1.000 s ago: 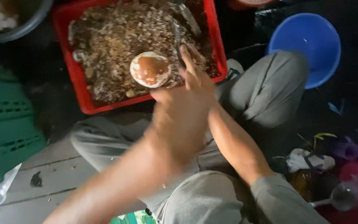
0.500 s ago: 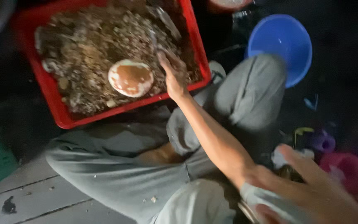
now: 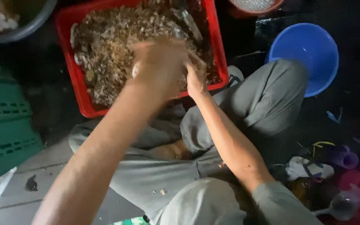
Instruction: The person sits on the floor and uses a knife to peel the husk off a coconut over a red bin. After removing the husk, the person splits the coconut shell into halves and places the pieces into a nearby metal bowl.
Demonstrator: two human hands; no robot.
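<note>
A red plastic crate [image 3: 79,89] full of brownish shells and debris stands in front of my knees. My left hand [image 3: 160,66], blurred by motion, hovers over the near part of the crate. It covers a round pale shell-like bowl [image 3: 135,69], of which only an edge shows. My right hand [image 3: 196,76] rests at the crate's near rim, right beside the left hand, with its fingers curled into the shell mix. Whether either hand holds anything is hidden. I sit cross-legged in grey trousers [image 3: 267,100].
A blue basin [image 3: 309,50] stands to the right of the crate and a green slatted crate [image 3: 5,129] at the left. A grey bowl [image 3: 21,25] sits top left and a red-rimmed bowl [image 3: 255,6] at the top. Pink and purple plastic items [image 3: 346,166] and a ladle [image 3: 340,206] lie bottom right.
My left arm has swung from the lower right, close to the camera, across to the crate, and now covers the round bowl. The right hand stays at the crate's rim.
</note>
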